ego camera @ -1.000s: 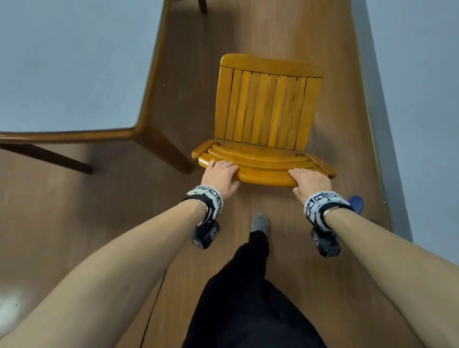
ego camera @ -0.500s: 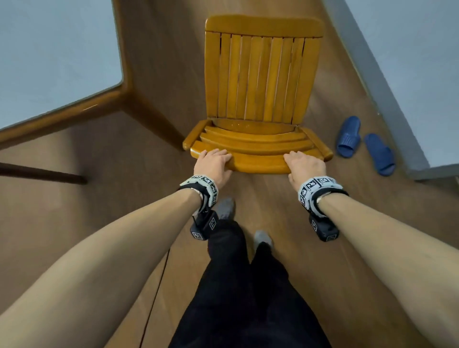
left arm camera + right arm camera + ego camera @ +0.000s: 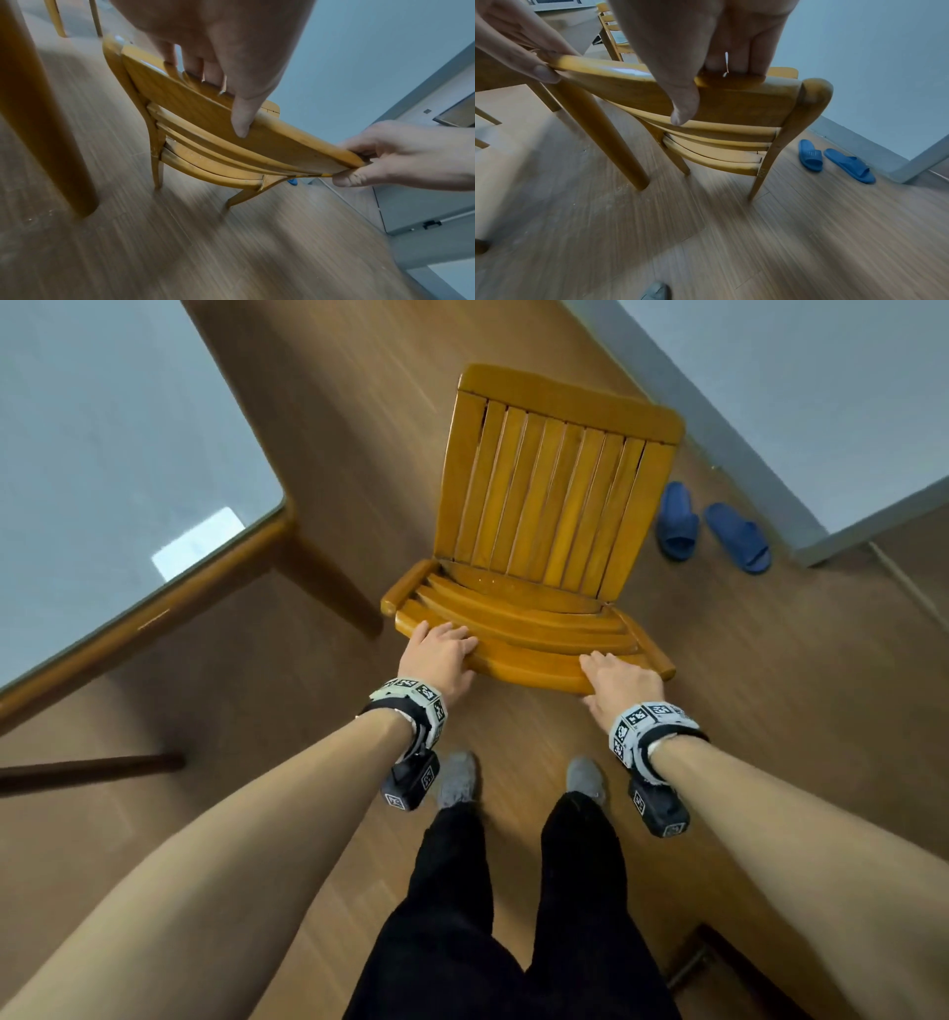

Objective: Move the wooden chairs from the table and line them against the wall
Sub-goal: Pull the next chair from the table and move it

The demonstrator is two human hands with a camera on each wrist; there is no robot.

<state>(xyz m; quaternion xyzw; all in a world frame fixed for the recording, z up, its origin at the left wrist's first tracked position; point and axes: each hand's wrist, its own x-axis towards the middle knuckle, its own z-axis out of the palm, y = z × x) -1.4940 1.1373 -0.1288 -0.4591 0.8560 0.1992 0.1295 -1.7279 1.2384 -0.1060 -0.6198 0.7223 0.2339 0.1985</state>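
Observation:
A yellow wooden chair (image 3: 544, 505) with a slatted seat stands in front of me between the table and the wall, its back toward me. My left hand (image 3: 436, 657) grips the left part of the top rail, fingers over the front and thumb behind. My right hand (image 3: 619, 680) grips the right part of the same rail. In the left wrist view the chair (image 3: 205, 130) shows its back rails and legs under my left hand (image 3: 223, 81), with the right hand (image 3: 401, 158) at the rail's end. The right wrist view shows the chair (image 3: 731, 113) held by my right hand (image 3: 706, 81).
The glass-topped wooden table (image 3: 154, 613) is at the left, its leg (image 3: 328, 588) close to the chair. A pair of blue slippers (image 3: 714, 526) lies on the floor by the grey wall (image 3: 770, 367) at the right. Another chair (image 3: 613, 36) stands farther back.
The chair has swung round to the right, away from the table and toward the wall with the slippers. Both hands kept their grip on the top rail. I stepped along with it.

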